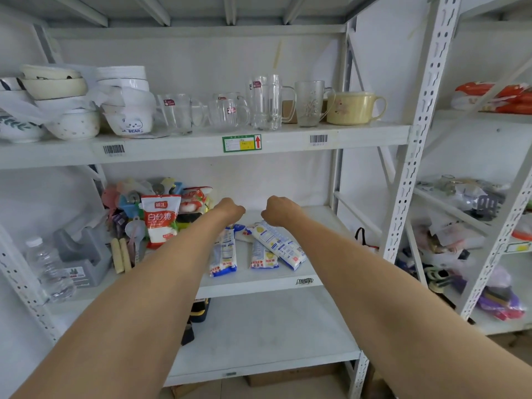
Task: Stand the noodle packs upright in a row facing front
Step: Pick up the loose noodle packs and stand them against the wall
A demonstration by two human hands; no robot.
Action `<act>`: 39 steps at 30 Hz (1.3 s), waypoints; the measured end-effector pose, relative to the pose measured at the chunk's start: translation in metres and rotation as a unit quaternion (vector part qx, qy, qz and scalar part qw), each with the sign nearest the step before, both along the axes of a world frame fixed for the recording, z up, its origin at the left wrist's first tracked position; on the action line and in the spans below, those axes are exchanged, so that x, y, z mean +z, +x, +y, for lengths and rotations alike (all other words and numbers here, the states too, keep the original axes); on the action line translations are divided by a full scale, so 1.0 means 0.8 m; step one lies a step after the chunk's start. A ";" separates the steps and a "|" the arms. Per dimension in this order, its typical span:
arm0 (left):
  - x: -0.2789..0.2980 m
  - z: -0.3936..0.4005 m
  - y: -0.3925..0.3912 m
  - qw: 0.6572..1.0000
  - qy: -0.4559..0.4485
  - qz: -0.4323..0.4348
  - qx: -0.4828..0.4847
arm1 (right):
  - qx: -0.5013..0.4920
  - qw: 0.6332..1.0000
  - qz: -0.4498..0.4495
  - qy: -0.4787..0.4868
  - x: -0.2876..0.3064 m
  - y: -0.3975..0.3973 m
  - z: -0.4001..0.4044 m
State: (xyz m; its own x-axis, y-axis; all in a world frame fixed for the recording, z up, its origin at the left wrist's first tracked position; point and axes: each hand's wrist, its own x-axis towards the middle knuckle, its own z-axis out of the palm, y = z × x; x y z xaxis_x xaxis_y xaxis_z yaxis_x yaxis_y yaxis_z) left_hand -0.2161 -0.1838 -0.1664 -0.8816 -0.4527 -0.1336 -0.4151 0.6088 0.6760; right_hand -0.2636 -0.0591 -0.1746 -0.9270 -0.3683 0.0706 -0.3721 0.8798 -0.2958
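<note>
Noodle packs (253, 247) flat beside sugar bag (160, 221)

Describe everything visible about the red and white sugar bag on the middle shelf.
The sugar bag is a glossy plastic pouch, red across the top and white lower down, with large white characters on a red band. It stands upright, facing front, at the left part of the middle shelf. It looks full and sealed. Cluttered kitchen tools crowd behind and beside it. The left forearm passes just to its right; whether they touch is unclear.

Noodle packs (277, 243) — white with blue print, yellow dots; sugar bag (160, 220) — red-and-white.
</note>
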 end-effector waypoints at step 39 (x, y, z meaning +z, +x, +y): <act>-0.222 -0.081 -0.207 0.987 0.058 -0.082 0.122 | 0.101 0.984 -0.120 0.083 -0.200 -0.272 -0.054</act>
